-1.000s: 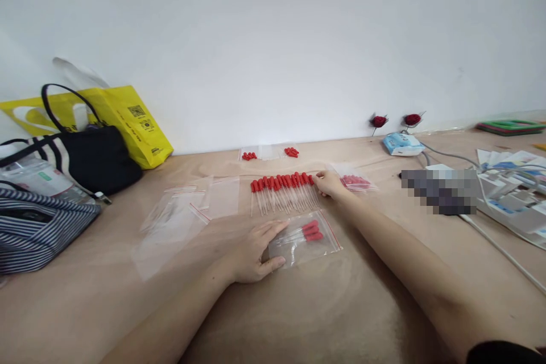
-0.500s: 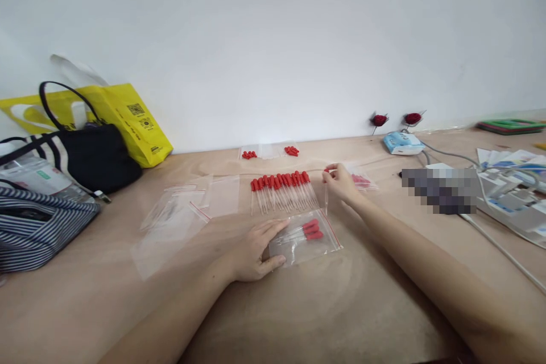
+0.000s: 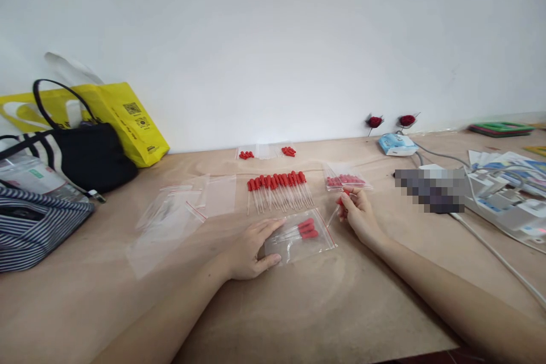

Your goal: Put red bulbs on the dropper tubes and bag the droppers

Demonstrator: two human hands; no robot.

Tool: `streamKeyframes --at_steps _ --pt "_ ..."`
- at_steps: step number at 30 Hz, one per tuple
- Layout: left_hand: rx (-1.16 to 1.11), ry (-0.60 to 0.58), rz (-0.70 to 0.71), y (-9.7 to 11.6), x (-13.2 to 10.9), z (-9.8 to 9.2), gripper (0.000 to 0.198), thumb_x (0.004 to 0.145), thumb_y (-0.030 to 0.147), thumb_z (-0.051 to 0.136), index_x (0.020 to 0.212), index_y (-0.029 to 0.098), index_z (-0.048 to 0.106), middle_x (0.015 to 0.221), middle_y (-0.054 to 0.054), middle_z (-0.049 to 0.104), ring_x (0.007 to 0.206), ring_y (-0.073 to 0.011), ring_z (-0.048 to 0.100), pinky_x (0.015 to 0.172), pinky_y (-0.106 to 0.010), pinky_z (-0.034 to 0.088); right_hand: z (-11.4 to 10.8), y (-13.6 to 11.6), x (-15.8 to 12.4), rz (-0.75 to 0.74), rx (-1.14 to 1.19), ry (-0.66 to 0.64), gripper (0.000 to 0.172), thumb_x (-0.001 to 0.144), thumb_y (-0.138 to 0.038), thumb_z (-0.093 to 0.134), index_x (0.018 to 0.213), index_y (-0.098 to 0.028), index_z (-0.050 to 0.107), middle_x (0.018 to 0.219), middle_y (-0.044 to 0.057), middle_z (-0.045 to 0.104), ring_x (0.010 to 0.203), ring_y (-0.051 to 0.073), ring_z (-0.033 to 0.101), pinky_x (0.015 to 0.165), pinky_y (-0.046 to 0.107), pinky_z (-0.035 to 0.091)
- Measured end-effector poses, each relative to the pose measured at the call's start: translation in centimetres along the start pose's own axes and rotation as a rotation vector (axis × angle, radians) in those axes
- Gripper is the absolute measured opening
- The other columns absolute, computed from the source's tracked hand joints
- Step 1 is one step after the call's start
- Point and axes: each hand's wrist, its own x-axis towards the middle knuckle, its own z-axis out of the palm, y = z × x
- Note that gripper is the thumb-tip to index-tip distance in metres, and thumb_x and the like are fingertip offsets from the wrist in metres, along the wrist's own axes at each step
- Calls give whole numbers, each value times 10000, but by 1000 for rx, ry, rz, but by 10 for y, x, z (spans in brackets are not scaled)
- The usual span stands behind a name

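My left hand (image 3: 253, 249) holds down the closed end of a clear zip-lock bag (image 3: 294, 251), thumb and fingers pressing on its left side. Inside the bag lie a few droppers (image 3: 307, 228) with red rubber bulbs pointing right. To the right of the bag's red-striped opening, my right hand (image 3: 358, 213) pinches one dropper by its red bulb. Its clear tube (image 3: 333, 216) slants down and left towards the opening. Behind the bag is a row of several red-bulbed droppers (image 3: 279, 185), tubes towards me. A filled bag of red-bulbed droppers (image 3: 346, 180) sits just beyond my right hand.
Flat clear bags (image 3: 170, 222) overlap at left. Bags with loose red bulbs (image 3: 246, 155) lie near the wall. Left stand a yellow bag (image 3: 147, 136), a black handbag (image 3: 96, 156) and a striped pouch (image 3: 51, 227). Right are a tissue pack (image 3: 398, 145) and a power strip (image 3: 507, 210) with cables.
My right hand has drawn back and slightly right from beside the dropper row, bringing a dropper close to the bag's opening. The dropper has tilted. My left hand stays on the bag.
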Motion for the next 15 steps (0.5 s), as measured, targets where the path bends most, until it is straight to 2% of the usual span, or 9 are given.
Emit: streamKeyframes --at_steps 6,11,15 --pt "5 1 17 -2 0 1 630 773 299 522 1334 226 248 1370 -73 346 1235 -253 333 1011 -439 291 7 -3 -16 78 52 -45 467 645 -528 602 929 -221 394 637 -63 523 439 83 503 385 212 418" --pt "1 25 34 -3 0 2 618 777 321 519 1329 232 256 1355 -75 368 1219 -259 351 1001 -448 298 6 -4 -17 54 101 2 494 602 -533 643 893 -228 384 610 -80 513 452 92 531 418 229 458" --pt "10 25 47 -4 0 3 616 780 328 514 1330 224 256 1348 -83 376 1211 -258 360 996 -445 302 2 -5 -20 122 175 -31 464 617 -483 667 889 -232 387 623 -71 542 494 108 566 466 250 488"
